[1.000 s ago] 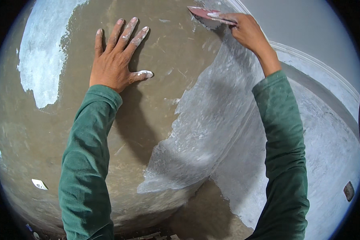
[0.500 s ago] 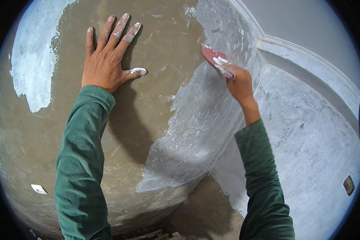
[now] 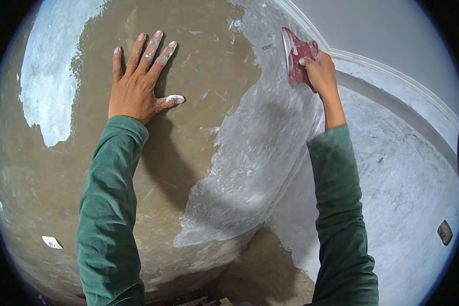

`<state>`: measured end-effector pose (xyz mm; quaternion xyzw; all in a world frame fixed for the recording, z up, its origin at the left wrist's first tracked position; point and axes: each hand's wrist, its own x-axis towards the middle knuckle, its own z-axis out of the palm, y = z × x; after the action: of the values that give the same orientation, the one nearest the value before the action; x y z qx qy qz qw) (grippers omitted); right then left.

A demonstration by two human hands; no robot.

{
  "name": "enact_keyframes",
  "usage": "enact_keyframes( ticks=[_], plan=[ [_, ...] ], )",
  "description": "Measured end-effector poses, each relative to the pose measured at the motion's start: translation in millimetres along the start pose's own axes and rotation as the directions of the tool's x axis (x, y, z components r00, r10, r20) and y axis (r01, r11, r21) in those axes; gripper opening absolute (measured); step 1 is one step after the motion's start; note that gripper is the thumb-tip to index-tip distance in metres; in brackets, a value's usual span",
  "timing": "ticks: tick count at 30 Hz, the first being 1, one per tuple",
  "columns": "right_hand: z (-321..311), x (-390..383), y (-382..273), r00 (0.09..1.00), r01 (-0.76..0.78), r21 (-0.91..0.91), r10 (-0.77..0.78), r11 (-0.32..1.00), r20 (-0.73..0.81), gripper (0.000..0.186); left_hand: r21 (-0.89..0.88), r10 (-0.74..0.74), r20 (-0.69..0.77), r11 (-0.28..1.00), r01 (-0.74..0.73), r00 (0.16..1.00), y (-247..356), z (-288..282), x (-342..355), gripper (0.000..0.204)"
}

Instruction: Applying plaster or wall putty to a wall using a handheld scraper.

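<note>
My left hand (image 3: pixel 137 84) lies flat on the bare brown wall (image 3: pixel 188 76), fingers spread, with white smears on its fingertips and thumb. Closed around a red scraper (image 3: pixel 302 57) is my right hand (image 3: pixel 321 74), high up near the wall's corner. White paste sticks to the scraper's face and along its pale edge. The blade stands over a grey-white coated strip (image 3: pixel 260 137) whose ragged left border meets the brown surface. I cannot tell whether the blade touches the wall.
Another white coated patch (image 3: pixel 51 76) covers the upper left. A coated side wall (image 3: pixel 392 178) meets this one at the right, below a white moulding (image 3: pixel 392 71). A white socket plate (image 3: pixel 52 242) sits low at left, and a dark wall box (image 3: pixel 444 232) at far right.
My right hand has moved up and to the right with the scraper, turning its broad face into view. My left hand stays planted on the wall; the view has shifted slightly.
</note>
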<state>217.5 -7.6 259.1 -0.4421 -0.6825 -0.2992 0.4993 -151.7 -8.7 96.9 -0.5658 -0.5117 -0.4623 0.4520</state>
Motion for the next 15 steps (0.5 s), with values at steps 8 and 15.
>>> enact_keyframes(
  ticks=[8,15],
  plan=[
    [53,9,-28,0.961,-0.081,-0.242,0.011,0.967,-0.278,0.038,-0.018,-0.009,0.005,1.0,0.009,1.0,-4,1,-2,0.122],
    [129,-52,-47,0.963,-0.025,-0.334,-0.068,0.942,-0.262,0.04,-0.002,-0.002,-0.015,1.0,0.002,1.0,-1,9,0,0.118]
  ],
)
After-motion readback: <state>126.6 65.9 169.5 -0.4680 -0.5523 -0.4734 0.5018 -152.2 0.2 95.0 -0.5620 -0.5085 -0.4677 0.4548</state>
